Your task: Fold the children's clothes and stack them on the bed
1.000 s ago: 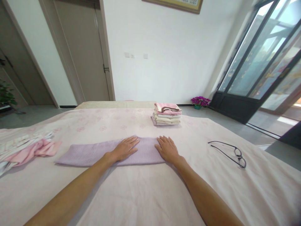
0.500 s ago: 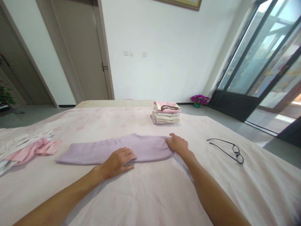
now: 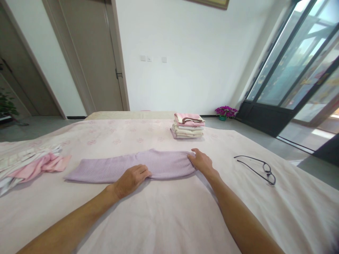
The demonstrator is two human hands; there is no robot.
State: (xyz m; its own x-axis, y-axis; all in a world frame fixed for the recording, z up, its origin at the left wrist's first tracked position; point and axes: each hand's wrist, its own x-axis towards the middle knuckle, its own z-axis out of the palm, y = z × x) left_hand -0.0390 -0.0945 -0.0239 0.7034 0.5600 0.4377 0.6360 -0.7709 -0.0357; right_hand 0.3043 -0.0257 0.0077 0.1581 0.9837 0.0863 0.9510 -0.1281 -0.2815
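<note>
A pair of lavender ribbed pants (image 3: 106,169), folded lengthwise, lies flat across the bed in front of me. My left hand (image 3: 134,180) is at the near edge, around the middle of the pants, with its fingers closed on the fabric. At the right end, my right hand (image 3: 202,163) grips the pants between thumb and fingers, and the cloth puckers slightly there. The tips of several fingers are hidden by the hands.
A stack of folded clothes (image 3: 188,126) stands beyond the pants. Loose pink and white clothes (image 3: 42,165) lie at the left, and glasses (image 3: 266,171) at the right. All rest on a pale pink bedsheet (image 3: 164,218).
The fingers of my left hand have closed on the near edge of the pants. My right hand keeps its place at the right end. The view has shifted slightly.
</note>
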